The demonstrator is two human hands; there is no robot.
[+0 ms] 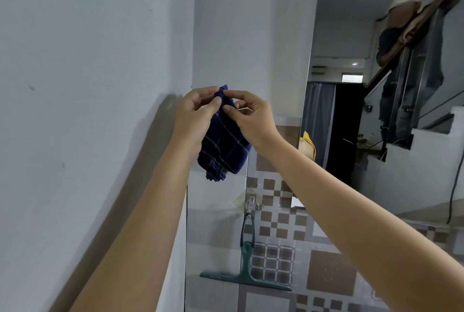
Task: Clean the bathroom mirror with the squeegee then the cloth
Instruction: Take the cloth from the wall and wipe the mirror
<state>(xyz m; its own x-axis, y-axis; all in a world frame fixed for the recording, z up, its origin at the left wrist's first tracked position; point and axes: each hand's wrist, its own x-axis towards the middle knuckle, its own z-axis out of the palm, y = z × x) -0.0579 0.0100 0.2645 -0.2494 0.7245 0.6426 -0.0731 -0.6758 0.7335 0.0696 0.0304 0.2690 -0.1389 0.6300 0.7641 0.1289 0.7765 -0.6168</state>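
A dark blue checked cloth [223,151] hangs bunched in front of the white wall, left of the mirror. My left hand [194,113] and my right hand [249,118] both pinch its top corner, fingertips almost touching. The mirror [351,120] fills the right side and reflects a staircase and a person. A green squeegee [244,277] hangs by its loop from a clear hook [249,205] on the tiled wall, below the cloth and apart from both hands.
A white wall [88,85] runs close along the left. Brown and grey patterned tiles [276,223] cover the lower wall beside the mirror's left edge. A yellow sleeve edge [307,142] shows in the mirror.
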